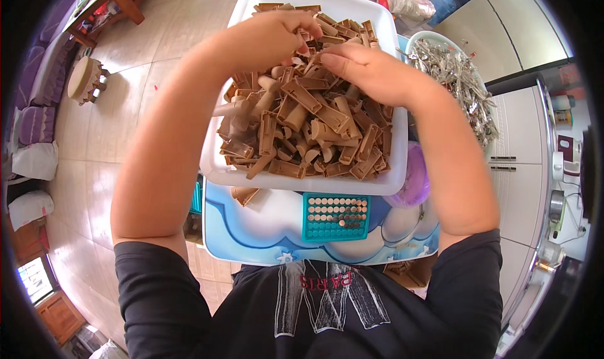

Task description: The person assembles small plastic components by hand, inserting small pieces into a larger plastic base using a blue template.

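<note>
Both my hands reach into a white plastic tub (pixel 303 182) heaped with brown plastic pieces (pixel 308 104), some half-round like short troughs, some rounded like tube ends. My left hand (pixel 290 32) is over the far left part of the heap, fingers bent downward and apart, with a slight blur. Just right of it, my right hand (pixel 371 70) rests on the pieces with its thumb stretched toward the left hand. The right fingers are partly hidden among the pieces. I see nothing clearly gripped in either hand.
The tub stands on a blue-and-white patterned table (pixel 251 233). Nearer me lie a teal tray (pixel 336 237) of small round pieces and a loose brown piece (pixel 244 195). At right are a purple basin (pixel 412 180) and a bowl of shiny wrapped items (pixel 453 76). A stool (pixel 87 80) stands left.
</note>
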Tool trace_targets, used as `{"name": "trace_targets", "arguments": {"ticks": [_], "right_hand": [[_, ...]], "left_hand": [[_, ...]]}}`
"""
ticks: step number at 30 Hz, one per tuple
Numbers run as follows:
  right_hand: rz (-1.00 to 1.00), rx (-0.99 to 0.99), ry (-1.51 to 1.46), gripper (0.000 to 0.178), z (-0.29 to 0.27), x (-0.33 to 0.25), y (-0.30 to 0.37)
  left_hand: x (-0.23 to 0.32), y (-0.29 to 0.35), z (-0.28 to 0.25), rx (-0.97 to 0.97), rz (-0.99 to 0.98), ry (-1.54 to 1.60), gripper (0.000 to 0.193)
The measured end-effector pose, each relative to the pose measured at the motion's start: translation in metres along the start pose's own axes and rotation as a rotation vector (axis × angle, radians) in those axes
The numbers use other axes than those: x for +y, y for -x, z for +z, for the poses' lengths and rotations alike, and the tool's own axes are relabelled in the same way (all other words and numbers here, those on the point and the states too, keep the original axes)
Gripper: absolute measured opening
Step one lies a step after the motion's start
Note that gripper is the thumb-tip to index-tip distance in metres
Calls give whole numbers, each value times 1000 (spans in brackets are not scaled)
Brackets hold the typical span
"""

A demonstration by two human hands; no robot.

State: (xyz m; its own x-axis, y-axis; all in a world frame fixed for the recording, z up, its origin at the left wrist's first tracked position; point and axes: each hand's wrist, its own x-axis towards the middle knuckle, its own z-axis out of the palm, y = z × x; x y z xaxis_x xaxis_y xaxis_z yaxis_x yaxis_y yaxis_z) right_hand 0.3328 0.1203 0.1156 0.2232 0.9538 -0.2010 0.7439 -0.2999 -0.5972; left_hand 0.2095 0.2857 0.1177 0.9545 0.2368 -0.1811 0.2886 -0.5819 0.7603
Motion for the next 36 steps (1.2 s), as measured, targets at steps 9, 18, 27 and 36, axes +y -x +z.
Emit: {"name": "trace_targets", "arguments": {"ticks": [9, 18, 27, 36], "right_hand": [[104, 158, 25, 59, -14, 39, -93], [172, -114, 3, 67, -5, 18, -76], [-35, -52, -105, 59, -12, -6, -12], [-330, 291, -25, 48, 23, -26, 55]], "left_hand": [[-49, -74, 3, 141, -2, -54, 36], [-45, -46, -6, 8, -71, -123, 32], [-21, 27, 2, 91, 33, 22, 26], [-6, 80, 42, 186, 314, 274, 23]]}}
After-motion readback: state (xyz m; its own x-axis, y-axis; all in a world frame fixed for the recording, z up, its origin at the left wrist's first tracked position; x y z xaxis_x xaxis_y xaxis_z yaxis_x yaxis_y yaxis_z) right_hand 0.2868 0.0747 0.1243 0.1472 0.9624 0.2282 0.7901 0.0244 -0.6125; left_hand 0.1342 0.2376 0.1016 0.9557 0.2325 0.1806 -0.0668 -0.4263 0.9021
